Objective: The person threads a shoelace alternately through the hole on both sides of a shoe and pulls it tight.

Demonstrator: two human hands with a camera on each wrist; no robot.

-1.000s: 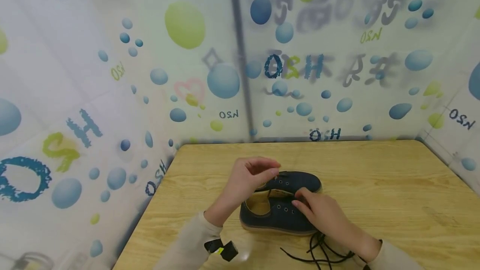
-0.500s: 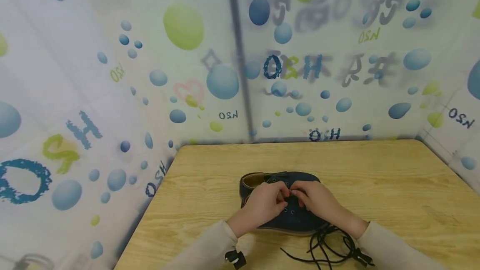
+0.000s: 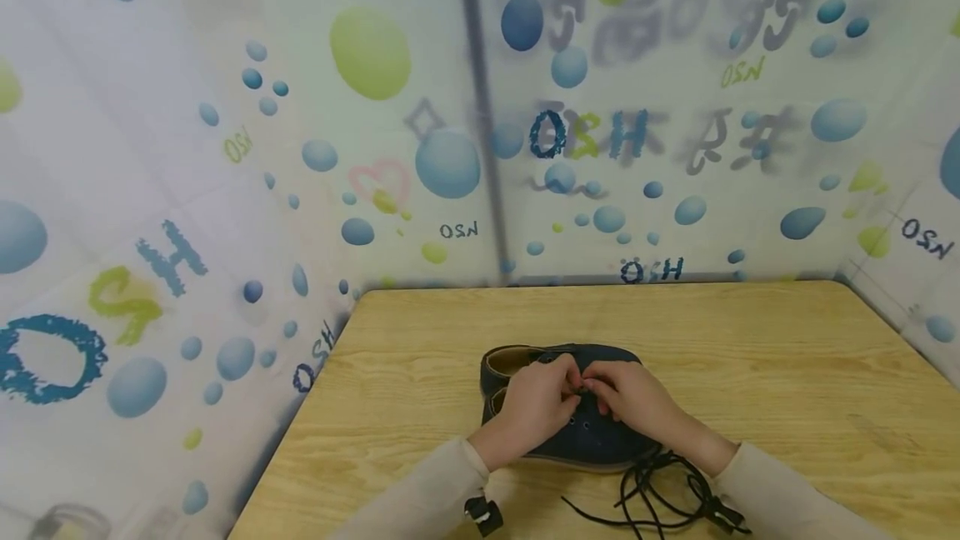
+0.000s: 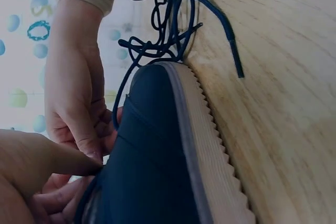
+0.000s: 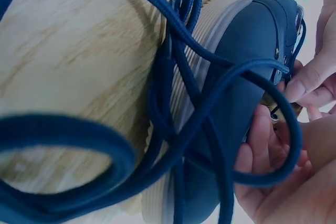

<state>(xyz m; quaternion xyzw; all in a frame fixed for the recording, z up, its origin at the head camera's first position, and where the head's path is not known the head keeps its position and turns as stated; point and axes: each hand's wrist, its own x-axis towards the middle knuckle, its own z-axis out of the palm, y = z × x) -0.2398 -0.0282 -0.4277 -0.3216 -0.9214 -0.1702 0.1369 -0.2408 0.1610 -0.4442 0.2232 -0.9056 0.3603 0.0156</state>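
Two dark navy shoes stand side by side, the near shoe (image 3: pixel 592 444) in front of the far shoe (image 3: pixel 611 353), toes to the right in the head view. My left hand (image 3: pixel 531 407) and right hand (image 3: pixel 637 398) meet fingertip to fingertip over the near shoe's eyelets. In the right wrist view, my left thumb and finger pinch a dark shoelace (image 5: pixel 303 38) beside the eyelets. My right fingers curl at the edge of the shoe's opening around the lace end, whose tip is mostly hidden. Long loops of lace trail past the toe.
A loose heap of dark laces (image 3: pixel 693 490) lies on the wooden table (image 3: pixel 787 407), right of the near shoe's toe and under my right wrist. Behind the table hangs a bubble-printed curtain (image 3: pixel 675 65). A small black device (image 3: pixel 483 515) is strapped at my left wrist.
My left hand has come down from above the far shoe to meet my right hand at the near shoe's eyelets. Since half a second ago, the hands have barely moved.
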